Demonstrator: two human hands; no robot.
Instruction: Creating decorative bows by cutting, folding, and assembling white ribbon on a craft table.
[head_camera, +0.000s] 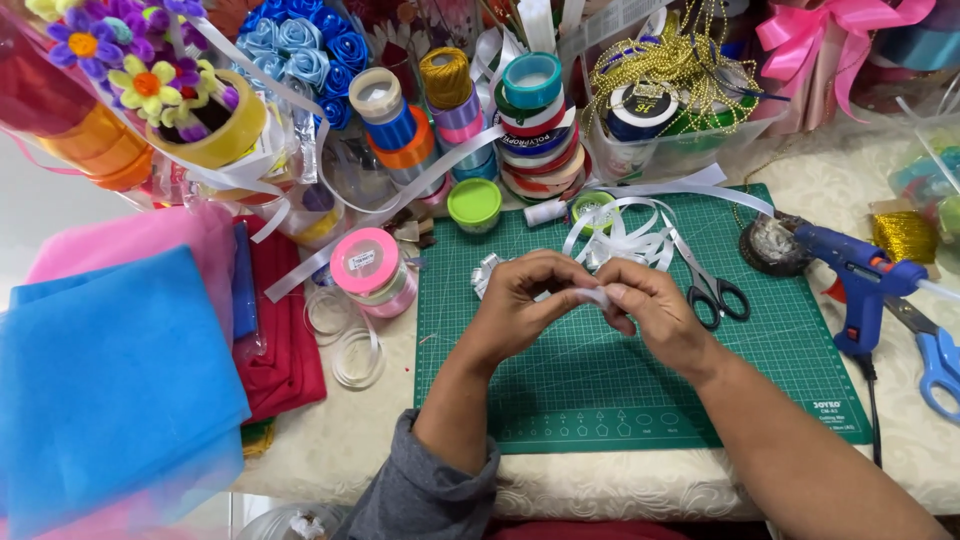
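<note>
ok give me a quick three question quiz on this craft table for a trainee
1. True or false: both hands pinch a white ribbon piece over the green mat.
2. What lies just to the right of the right hand: A scissors, B stapler, C ruler?
3. What colour is the glue gun?

Key:
1. True; the left hand and right hand meet on it.
2. A, black scissors.
3. Blue.
</note>
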